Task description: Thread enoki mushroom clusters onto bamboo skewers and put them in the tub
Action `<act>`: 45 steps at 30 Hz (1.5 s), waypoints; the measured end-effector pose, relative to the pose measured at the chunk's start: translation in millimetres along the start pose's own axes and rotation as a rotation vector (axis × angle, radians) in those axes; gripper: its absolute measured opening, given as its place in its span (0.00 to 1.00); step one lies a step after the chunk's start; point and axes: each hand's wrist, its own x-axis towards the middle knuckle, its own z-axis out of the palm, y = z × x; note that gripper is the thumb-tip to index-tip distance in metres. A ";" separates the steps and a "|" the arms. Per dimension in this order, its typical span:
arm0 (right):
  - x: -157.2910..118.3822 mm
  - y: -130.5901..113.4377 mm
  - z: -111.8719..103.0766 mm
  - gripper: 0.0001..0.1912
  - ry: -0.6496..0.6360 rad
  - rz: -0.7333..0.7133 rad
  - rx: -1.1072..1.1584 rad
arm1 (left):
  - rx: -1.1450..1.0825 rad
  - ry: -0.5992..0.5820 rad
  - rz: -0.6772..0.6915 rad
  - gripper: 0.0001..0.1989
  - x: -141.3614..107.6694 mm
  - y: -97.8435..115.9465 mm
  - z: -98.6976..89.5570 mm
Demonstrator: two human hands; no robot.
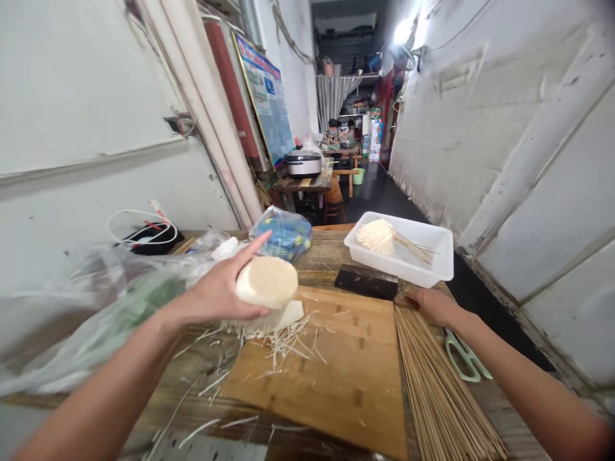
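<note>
My left hand (218,291) is wrapped round a thick pale bunch of enoki mushrooms (269,280), with its flat cut end facing up. It is held over the left part of a wooden cutting board (355,371). Loose white enoki strands (291,342) are scattered under it and on the table. At the board's far right corner my right hand (427,306) is closed at the handle end of a dark cleaver (366,282), whose blade lies flat. Its fingertips are partly hidden. A long bundle of bamboo skewers (442,390) lies just below that hand.
A white plastic tray (432,272) holds skewered enoki (377,237). Green-handled scissors (464,358) lie beneath my right forearm. Clear plastic bags (110,320) cover the table's left side, with a blue package (283,234) behind. A rice cooker (302,164) stands on a farther table.
</note>
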 end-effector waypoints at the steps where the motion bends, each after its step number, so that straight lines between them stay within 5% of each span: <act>1: 2.2 0.2 -0.6 0.04 -0.031 -0.038 -0.024 | 0.032 -0.026 0.000 0.57 -13.5 6.6 2.4; 7: 5.1 -8.7 -6.5 0.13 -0.157 -0.142 -0.177 | 0.131 -0.221 -0.027 0.53 -64.3 40.4 48.5; 14: -7.8 -24.4 -13.3 0.15 -0.050 0.007 -0.332 | 0.299 -0.296 -0.059 0.49 -55.4 69.1 127.2; 21: -25.6 -43.8 -33.5 0.12 0.076 0.085 -0.254 | 0.345 -0.311 -0.103 0.57 -46.5 64.5 135.2; 24: -54.3 -57.7 -37.3 0.06 0.112 0.063 -0.105 | 0.353 -0.211 -0.012 0.61 -51.9 59.0 133.4; 28: -121.4 -95.9 -24.7 0.12 0.057 -0.008 0.245 | 0.419 -0.007 0.066 0.38 -65.0 61.1 140.2; 31: -168.1 -130.8 -3.1 0.13 -0.175 0.015 1.237 | 0.473 0.082 0.069 0.31 -75.4 68.4 143.1; 34: -190.8 -152.5 16.6 0.14 -0.235 0.119 1.658 | 0.499 0.195 0.041 0.32 -80.9 74.8 135.6; 37: -192.8 -155.5 25.4 0.16 -0.199 0.213 1.798 | 0.473 0.248 0.031 0.32 -78.8 76.5 127.7; 41: -186.0 -149.7 25.1 0.16 -0.190 0.303 1.794 | 0.448 0.081 0.170 0.28 -71.5 69.0 137.3; 45: -182.0 -151.1 26.0 0.14 -0.241 0.298 1.798 | 0.470 0.020 0.078 0.26 -70.8 60.0 148.2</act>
